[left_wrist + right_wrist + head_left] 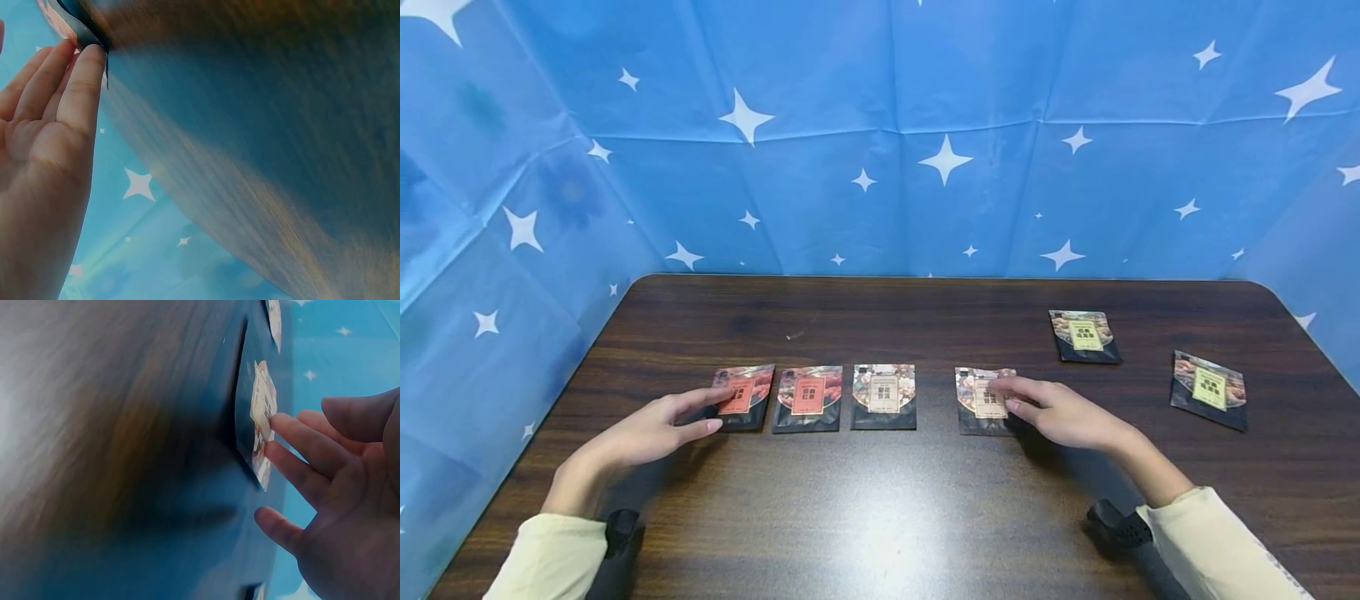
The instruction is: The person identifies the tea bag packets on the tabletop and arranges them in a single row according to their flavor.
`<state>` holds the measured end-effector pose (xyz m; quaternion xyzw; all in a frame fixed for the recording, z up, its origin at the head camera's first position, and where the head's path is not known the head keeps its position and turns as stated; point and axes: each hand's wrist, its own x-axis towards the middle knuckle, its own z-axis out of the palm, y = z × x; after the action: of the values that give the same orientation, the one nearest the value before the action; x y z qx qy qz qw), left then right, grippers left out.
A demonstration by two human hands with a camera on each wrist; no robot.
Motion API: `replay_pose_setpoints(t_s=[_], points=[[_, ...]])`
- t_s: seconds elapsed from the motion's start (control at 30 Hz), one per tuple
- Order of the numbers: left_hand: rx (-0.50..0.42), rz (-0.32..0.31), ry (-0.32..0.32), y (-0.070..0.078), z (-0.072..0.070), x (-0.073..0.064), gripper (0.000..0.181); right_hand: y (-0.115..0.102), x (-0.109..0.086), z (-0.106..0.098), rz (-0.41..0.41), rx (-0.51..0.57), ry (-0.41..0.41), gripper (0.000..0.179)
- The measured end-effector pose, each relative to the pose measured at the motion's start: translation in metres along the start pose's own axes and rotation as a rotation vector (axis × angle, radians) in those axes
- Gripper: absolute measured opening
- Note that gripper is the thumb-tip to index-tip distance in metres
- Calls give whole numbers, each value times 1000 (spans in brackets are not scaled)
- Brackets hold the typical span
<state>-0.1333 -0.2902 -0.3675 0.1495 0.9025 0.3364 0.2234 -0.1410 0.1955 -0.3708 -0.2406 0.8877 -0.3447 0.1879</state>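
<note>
Four-sided flat packets lie in a row on the table. At the row's left end, my left hand (647, 429) rests extended fingers on a red-labelled packet (754, 392); in the left wrist view the fingertips meet its dark edge (87, 34). A second red-labelled packet (808, 400) lies right beside it, then a white-labelled packet (883, 400). Across a wider gap, fingers of my right hand (1071, 412) touch the top of another white-labelled packet (973, 417), partly covering it. The right wrist view shows those fingers fairly straight on the packet (245, 419).
Two packets with yellow-green labels lie to the right: one farther back (1084, 336), one tilted nearer the right edge (1210, 390). Behind the dark wooden table (760, 517) hangs a blue cloth (820, 100) with white stars. Black bands sit at both wrists.
</note>
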Motion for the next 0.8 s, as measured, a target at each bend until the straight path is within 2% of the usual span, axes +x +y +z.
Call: replay_pose_setpoints(t_s=[0.33,0.8], points=[[-5,-1,-3,1,0,0,55,-15,25,9,-17,-13,-27,36],[-16,-18,-3,2,0,-1,56,-21,31,12,-15,0,-59,39]])
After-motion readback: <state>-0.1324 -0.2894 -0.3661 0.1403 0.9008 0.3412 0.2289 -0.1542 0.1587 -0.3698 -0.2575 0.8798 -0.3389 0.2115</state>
